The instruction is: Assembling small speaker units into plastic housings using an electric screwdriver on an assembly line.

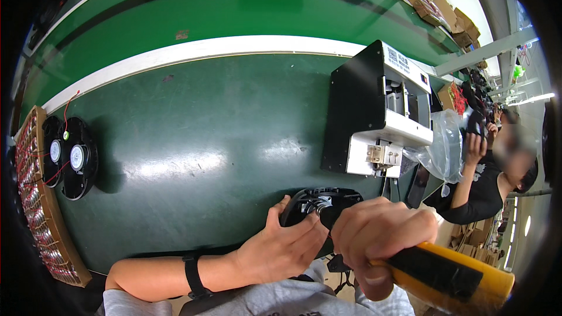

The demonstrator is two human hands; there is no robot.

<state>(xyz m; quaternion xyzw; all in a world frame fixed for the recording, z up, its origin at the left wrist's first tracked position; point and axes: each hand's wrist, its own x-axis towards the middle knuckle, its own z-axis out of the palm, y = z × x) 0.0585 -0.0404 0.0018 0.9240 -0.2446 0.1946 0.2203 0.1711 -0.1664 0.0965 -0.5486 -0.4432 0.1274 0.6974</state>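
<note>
At the near edge of the table, my left hand [284,251] is closed around a round black plastic housing [298,206] with ribs and a round part inside. My right hand [380,231] grips a yellow-and-black electric screwdriver [462,278], its rear end toward the lower right. The tool's black front points into the housing close to my left fingers; its tip is hidden. On the left of the table stand two similar black housings [83,167], with silver round speakers and red wires.
A black-and-white bench machine [357,105] stands right of centre. A cardboard tray [61,237] of wired parts lies along the left edge. Beyond a white rail [205,45] runs a green belt [234,9]. At right are a plastic bag [448,146], a dark flat object [418,186] and a co-worker [468,205].
</note>
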